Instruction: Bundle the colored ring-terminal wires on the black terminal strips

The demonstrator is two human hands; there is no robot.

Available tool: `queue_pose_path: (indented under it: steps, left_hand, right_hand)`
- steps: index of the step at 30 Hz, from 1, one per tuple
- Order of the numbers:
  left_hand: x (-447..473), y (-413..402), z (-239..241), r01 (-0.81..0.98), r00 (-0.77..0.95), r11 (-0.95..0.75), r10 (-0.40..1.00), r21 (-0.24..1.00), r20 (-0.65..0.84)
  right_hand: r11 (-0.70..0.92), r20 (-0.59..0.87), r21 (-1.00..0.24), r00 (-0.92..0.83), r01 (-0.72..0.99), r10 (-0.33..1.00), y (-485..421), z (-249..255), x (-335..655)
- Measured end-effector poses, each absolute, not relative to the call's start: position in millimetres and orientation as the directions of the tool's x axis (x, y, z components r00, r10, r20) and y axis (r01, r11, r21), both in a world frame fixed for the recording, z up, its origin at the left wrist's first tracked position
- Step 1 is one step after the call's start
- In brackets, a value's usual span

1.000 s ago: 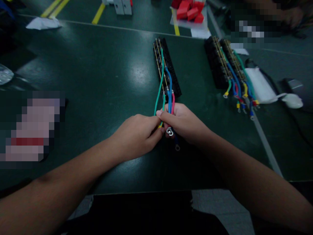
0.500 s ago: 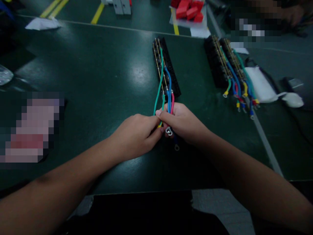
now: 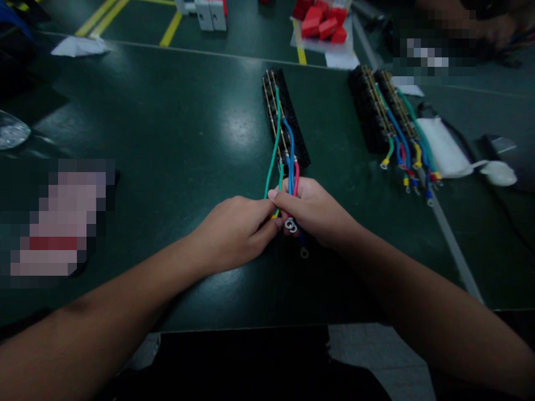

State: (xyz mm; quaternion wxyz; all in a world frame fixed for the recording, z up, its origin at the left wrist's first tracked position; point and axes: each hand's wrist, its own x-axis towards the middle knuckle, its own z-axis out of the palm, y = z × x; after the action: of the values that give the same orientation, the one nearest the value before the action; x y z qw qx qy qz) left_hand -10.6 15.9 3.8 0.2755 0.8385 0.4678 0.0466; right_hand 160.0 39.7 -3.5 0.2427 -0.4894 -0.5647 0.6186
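Observation:
A long black socket strip (image 3: 296, 125) with brass-coloured bars lies on the dark green table, and green, blue and red wires run from its near end toward me. My left hand (image 3: 240, 231) pinches the green wires (image 3: 272, 159) close to a yellow-sleeved end. Pressed against it, my right hand (image 3: 315, 206) is closed around the blue wires (image 3: 291, 172) and the red wire (image 3: 296, 177), thumb on top. Ring terminals (image 3: 291, 225) poke out below the right fingers, and another ring terminal (image 3: 304, 253) on a dark blue sleeve hangs lower. The fingertips partly hide the wire ends.
Two similar wired strips (image 3: 370, 111) lie at the right, beside a white pouch (image 3: 443, 147) and a black cable. Red parts (image 3: 320, 22) sit on a plastic bag at the back. A pixelated flat object (image 3: 67, 217) is at left. Another person's arm (image 3: 476, 22) shows top right.
The view has shifted slightly, so everything sits a little lower and mostly further right. Both hands keep the same hold on the wires.

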Motion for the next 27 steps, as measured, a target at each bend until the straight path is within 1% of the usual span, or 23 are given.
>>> queue_pose_path:
  steps: [7, 12, 18, 24, 27]
  left_hand:
    - [-9.2, 16.7, 4.6, 0.767, 0.552, -0.395, 0.807, 0.506, -0.208]
    - [-8.9, 16.3, 4.1, 0.759, 0.557, -0.395, 0.805, 0.517, -0.204]
    - [-9.7, 16.8, 5.9, 0.741, 0.562, -0.386, 0.805, 0.549, -0.193]
    - [-9.5, 17.2, 6.2, 0.728, 0.555, -0.361, 0.809, 0.583, -0.193]
    - [-9.6, 17.0, 6.3, 0.723, 0.556, -0.360, 0.810, 0.590, -0.188]
  right_hand:
    - [-0.285, -0.360, -0.927, -0.372, 0.243, 0.855, 38.7, -0.1, 158.2]
    - [-0.264, -0.346, -0.932, -0.385, 0.250, 0.856, 38.7, 0.2, 158.3]
    - [-0.275, -0.349, -0.932, -0.381, 0.236, 0.856, 39.3, -1.4, 158.1]
    - [-0.235, -0.321, -0.938, -0.384, 0.253, 0.866, 39.0, -1.3, 158.9]
    - [-0.239, -0.333, -0.932, -0.379, 0.273, 0.864, 38.8, -1.2, 159.3]
